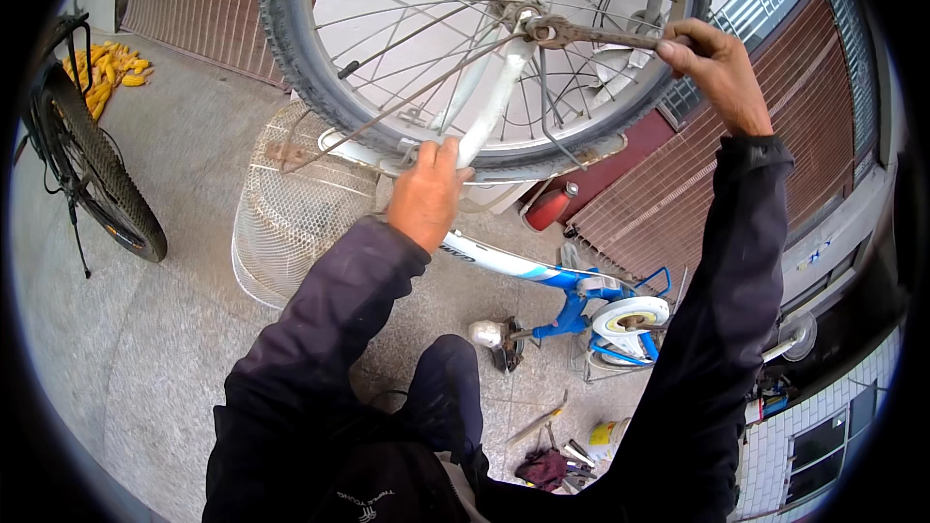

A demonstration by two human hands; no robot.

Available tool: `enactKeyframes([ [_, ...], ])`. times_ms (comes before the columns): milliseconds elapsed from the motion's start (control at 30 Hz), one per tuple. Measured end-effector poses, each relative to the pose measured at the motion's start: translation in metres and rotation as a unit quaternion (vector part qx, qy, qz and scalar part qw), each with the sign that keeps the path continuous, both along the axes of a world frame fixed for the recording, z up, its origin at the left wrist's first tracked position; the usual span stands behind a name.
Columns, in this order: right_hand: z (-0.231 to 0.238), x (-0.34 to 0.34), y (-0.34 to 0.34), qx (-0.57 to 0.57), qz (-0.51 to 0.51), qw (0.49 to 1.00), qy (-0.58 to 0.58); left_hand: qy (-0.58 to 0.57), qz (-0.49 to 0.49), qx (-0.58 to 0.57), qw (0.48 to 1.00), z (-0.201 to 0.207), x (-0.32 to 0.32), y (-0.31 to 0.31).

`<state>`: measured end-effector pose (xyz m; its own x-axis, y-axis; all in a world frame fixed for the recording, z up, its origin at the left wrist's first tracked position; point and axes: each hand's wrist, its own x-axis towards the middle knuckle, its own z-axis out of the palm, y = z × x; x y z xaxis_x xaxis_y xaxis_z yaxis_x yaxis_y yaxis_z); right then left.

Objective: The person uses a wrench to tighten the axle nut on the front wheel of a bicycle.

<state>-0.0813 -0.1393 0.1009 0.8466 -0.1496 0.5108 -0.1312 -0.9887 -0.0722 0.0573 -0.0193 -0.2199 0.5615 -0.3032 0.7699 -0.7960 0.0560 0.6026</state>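
Note:
A spoked bicycle wheel (294, 56) with a knobbly black tyre fills the top of the view, held in a white fork (492, 108). My left hand (424, 196) is closed round the lower part of one fork leg, near the rim. In my right hand (722, 76) is the end of a rusty wrench (612, 36), gripped between thumb and fingers. The wrench's other end sits over the axle nut at the hub (513, 8). Thin rusty stay rods run from the hub past the rim. Below the wheel hangs a white wire basket (276, 232).
The blue and white bicycle frame (513, 263) stretches right to its crank and chain guard (630, 317). Several tools (576, 455) and a dark cloth lie on the floor beside a yellow container (603, 434). Another bicycle (92, 160) and corn cobs (121, 66) are left; a red flask (549, 205) stands behind.

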Motion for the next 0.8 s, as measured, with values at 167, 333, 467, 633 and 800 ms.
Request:
enactKeyframes([
  [167,-0.007,-0.004,-0.003,0.053,0.017,0.998,-0.013,-0.006,0.003,-0.012,1.0,-0.001,-0.001,-0.001],
  [333,0.012,-0.003,0.007,0.016,0.018,1.0,0.002,-0.005,-0.001,-0.012,1.0,0.0,0.0,0.0],
  [467,0.02,0.0,0.009,-0.01,0.024,0.999,0.024,-0.006,-0.003,-0.014,1.0,-0.002,0.002,-0.001],
  [633,0.02,-0.006,0.015,-0.024,-0.015,0.999,0.018,-0.001,-0.009,-0.009,1.0,-0.001,0.001,0.0],
  [800,0.019,-0.016,0.013,-0.002,-0.046,0.999,-0.002,0.0,-0.006,-0.01,1.0,-0.001,0.0,-0.001],
])
